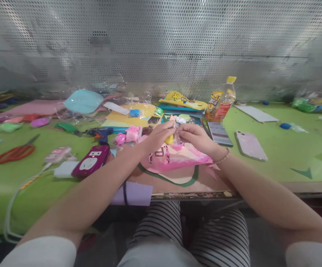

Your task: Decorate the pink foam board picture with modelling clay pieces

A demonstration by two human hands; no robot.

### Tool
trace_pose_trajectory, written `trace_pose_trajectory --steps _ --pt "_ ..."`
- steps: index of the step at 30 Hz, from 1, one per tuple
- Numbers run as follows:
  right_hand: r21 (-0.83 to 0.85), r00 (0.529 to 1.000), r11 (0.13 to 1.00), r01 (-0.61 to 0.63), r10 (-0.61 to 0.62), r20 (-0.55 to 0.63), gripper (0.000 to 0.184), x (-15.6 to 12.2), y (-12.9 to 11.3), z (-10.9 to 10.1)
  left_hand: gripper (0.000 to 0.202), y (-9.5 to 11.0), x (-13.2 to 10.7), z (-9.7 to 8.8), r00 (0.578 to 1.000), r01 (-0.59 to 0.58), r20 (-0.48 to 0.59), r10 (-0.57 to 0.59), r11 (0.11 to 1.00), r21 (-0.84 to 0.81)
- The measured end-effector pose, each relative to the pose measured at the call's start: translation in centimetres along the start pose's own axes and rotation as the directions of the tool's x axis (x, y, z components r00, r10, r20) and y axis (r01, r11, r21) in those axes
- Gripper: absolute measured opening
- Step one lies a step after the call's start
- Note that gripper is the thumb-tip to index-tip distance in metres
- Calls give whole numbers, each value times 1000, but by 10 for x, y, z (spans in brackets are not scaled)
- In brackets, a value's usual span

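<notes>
Both my hands meet over the middle of the table. My left hand [161,135] has its fingers closed on a small clear plastic packet with a yellow lump [169,139], which looks like soft clay. From the other side, my right hand [193,135] pinches the clear wrapping of the same packet. Under my hands lies a pink paper cutout [174,161] with dark drawn marks, on a cream shape edged in dark green [196,176]. Pink clay lumps [132,134] in wrapping sit to the left of my left hand.
To the left are orange scissors [16,153], a blue glue gun [103,135], a purple power bank [91,161] and a white cable. A plastic bottle [221,100], two phones [250,145] and a white board [258,113] stand or lie right. Perforated metal [161,44] rises behind.
</notes>
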State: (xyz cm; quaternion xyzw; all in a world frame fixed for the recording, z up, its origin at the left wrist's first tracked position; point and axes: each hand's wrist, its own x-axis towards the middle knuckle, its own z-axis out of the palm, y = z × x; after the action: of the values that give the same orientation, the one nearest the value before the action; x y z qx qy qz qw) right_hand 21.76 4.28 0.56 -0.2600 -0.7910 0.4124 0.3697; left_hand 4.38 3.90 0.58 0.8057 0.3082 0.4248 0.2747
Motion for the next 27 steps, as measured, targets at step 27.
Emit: trace_pose_trajectory --steps 27 --pt "-421 957 904 79 -187 -222 22 3 -12 12 27 10 -3 8 971 -79 -157 180 862 501"
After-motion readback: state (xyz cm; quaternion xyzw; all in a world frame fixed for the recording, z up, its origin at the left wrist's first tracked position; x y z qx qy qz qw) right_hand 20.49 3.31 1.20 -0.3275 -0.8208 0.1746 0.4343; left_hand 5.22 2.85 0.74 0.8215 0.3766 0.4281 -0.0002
